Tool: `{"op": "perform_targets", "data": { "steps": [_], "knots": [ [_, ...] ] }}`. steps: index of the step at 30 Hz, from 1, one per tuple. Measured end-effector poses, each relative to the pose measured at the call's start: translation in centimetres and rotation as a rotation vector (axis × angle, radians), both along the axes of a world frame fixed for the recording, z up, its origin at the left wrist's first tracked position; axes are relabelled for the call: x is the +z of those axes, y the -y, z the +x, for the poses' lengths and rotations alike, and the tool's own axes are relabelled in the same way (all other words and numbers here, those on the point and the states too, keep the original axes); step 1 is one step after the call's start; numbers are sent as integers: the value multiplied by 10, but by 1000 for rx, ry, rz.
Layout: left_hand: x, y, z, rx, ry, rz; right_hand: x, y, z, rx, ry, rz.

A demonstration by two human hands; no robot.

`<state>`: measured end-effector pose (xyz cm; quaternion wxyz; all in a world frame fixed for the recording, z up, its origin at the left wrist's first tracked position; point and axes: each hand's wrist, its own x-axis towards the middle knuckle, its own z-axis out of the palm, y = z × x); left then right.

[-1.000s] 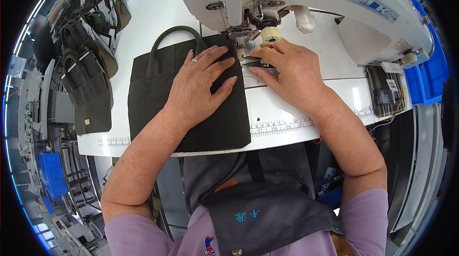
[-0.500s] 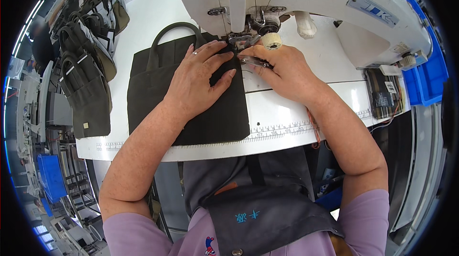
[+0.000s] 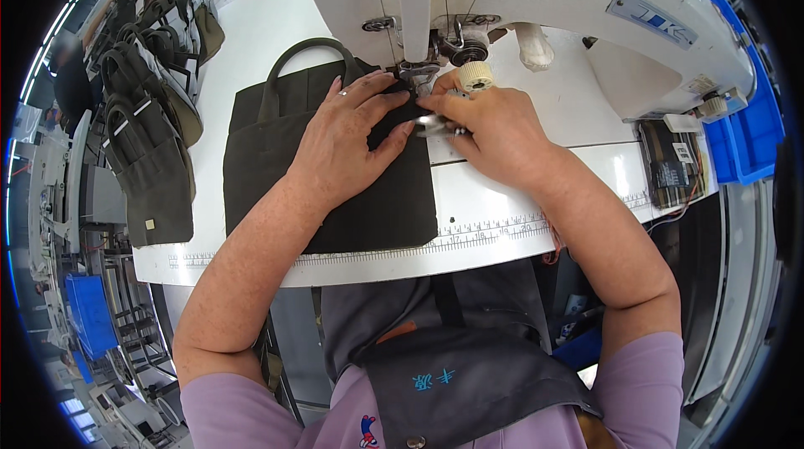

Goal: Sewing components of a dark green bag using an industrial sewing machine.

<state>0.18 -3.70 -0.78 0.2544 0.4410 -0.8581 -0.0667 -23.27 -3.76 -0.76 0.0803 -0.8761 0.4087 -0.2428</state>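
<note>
A dark olive fabric bag panel [image 3: 260, 181] with an arched handle lies flat on the white sewing table, its upper right corner at the needle and presser foot [image 3: 419, 72] of a cream sewing machine [image 3: 670, 55]. My left hand [image 3: 343, 147] rests open on the panel's right half, fingers apart, fingertips near the presser foot. My right hand [image 3: 498, 135] is closed around small metal thread snips [image 3: 431, 124], with fingertips at the panel's right edge just below the presser foot. Part of the snips and the fingertips is hidden or blurred.
Similar olive bags [image 3: 151, 189] are piled on the table's left. A fabric-covered item [image 3: 657, 164] and a blue tray [image 3: 741, 147] sit at the right. A ruler strip [image 3: 469, 235] runs along the front edge. A co-worker [image 3: 71, 80] and a blue bin [image 3: 90, 311] are at far left.
My right hand has moved slightly left toward the panel's edge, the snips now lower and angled across it. My left hand and the panel have shifted slightly.
</note>
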Motion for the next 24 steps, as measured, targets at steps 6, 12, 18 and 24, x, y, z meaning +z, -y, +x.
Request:
{"op": "perform_targets", "data": {
  "steps": [6, 12, 18, 24],
  "knots": [
    [1, 2, 1, 0, 5, 8, 0, -3, 3, -38, -148, -51],
    [2, 5, 4, -20, 2, 9, 1, -3, 6, -58, -184, -49],
    [2, 7, 6, -26, -5, -3, 1, -4, 7, -61, -182, -62],
    [1, 11, 5, -19, 2, 6, 2, -3, -1, -53, -72, -69]
  ]
}}
